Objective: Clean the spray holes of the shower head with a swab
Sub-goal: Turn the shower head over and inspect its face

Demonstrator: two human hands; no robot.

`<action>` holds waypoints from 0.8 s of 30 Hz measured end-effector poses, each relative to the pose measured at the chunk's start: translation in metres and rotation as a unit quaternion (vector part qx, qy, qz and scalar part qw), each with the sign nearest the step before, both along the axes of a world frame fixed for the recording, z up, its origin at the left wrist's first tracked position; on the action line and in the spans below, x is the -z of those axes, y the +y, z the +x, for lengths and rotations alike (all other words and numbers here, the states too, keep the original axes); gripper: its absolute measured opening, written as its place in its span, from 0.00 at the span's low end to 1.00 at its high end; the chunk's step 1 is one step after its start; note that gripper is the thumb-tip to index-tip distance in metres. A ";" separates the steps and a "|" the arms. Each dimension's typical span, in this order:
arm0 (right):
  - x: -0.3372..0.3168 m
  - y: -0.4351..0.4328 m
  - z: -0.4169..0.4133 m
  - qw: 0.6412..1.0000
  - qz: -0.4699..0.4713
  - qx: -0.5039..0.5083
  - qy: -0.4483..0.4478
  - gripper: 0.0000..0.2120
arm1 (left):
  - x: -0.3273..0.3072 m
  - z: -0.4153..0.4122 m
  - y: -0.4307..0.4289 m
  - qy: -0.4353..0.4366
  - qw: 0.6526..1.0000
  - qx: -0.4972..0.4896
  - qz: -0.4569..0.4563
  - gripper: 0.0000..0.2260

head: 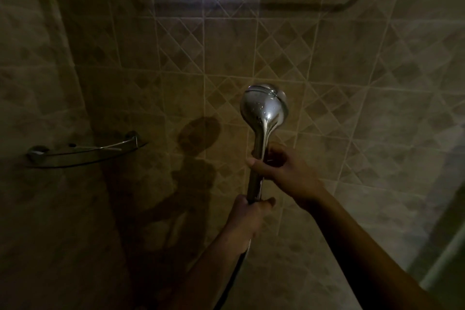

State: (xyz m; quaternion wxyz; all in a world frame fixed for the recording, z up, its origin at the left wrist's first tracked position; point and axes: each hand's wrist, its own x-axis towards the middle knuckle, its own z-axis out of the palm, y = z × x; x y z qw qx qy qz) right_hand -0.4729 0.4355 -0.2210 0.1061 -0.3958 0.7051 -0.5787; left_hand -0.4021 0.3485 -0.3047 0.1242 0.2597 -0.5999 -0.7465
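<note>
We hold the chrome shower head [263, 106] upright before the tiled wall [327, 70], its rounded back toward us, left hand [247, 219] in a closed grip at the handle's base, right hand [281, 168] wrapped higher up, a glass corner shelf [83, 152] well off left.

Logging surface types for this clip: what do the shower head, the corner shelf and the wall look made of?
Shower head: mirror-bright chrome finish with sharp highlights; metal or plated plastic, unclear. Corner shelf: see-through pane, probably glass, on shiny metal brackets. Wall: beige mottled ceramic-looking tiles with pale grout lines.
</note>
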 end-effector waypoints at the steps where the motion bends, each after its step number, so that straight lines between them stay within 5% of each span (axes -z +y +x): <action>1: 0.000 -0.001 0.001 1.000 0.002 0.017 0.019 0.12 | -0.001 0.000 -0.001 0.000 1.000 0.002 -0.001 0.24; 4: 0.000 -0.002 0.000 0.999 -0.009 0.028 0.027 0.12 | -0.004 0.002 -0.002 0.003 1.000 0.021 -0.004 0.20; 8: 0.003 0.005 -0.001 0.996 -0.038 -0.045 -0.073 0.13 | 0.001 0.002 -0.003 0.007 0.999 0.035 0.004 0.10; 11: 0.004 0.001 0.002 0.997 -0.028 -0.040 -0.058 0.11 | 0.002 0.001 -0.002 0.005 0.999 0.040 0.015 0.14; 14: 0.004 -0.004 0.003 0.999 -0.030 0.018 -0.010 0.11 | 0.001 0.001 -0.002 0.022 0.999 0.042 0.024 0.08; 17: 0.004 -0.004 -0.001 0.999 -0.031 0.026 0.018 0.09 | 0.004 0.000 -0.004 0.022 0.999 0.038 0.014 0.15; 24: 0.008 -0.001 -0.009 0.990 -0.058 -0.062 -0.114 0.13 | 0.011 -0.004 -0.004 0.019 1.000 0.018 0.005 0.21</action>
